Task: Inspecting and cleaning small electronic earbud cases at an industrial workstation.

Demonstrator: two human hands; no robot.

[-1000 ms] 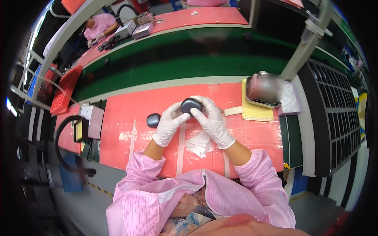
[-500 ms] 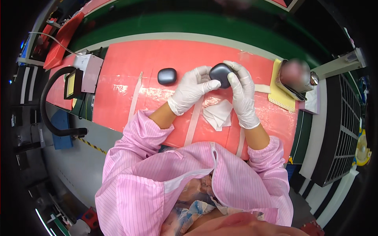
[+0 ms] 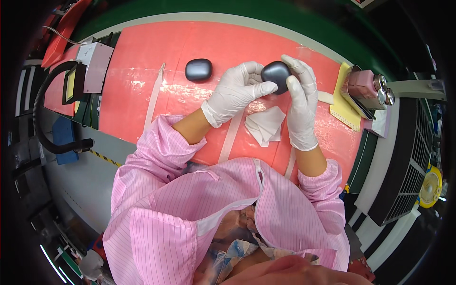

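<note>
Between my two white-gloved hands is a dark grey, glossy rounded case [image 3: 275, 76], shaped like an earbud case, raised over the pink-red work mat [image 3: 142, 104]. My left hand [image 3: 232, 90] pinches its left side, thumb at the near edge. On the other side, my right hand [image 3: 303, 102] grips it with thumb and fingers. A second dark case [image 3: 198, 70] of the same shape lies on the mat, left of my left hand. Below the held case is a folded white cloth [image 3: 265, 124], touched by neither hand.
To the right, a yellow notepad [image 3: 344, 114] lies under a metal tray with a pinkish container [image 3: 362, 88] and metal cans. At the left stand a pale box [image 3: 97, 66] and a bent black hose [image 3: 38, 114]. A black grille [image 3: 403, 166] borders the right side.
The whole scene has shifted slightly upward in view. Both hands keep hold of the case, which is tilted a little differently. The second case and the cloth stay put on the mat.
</note>
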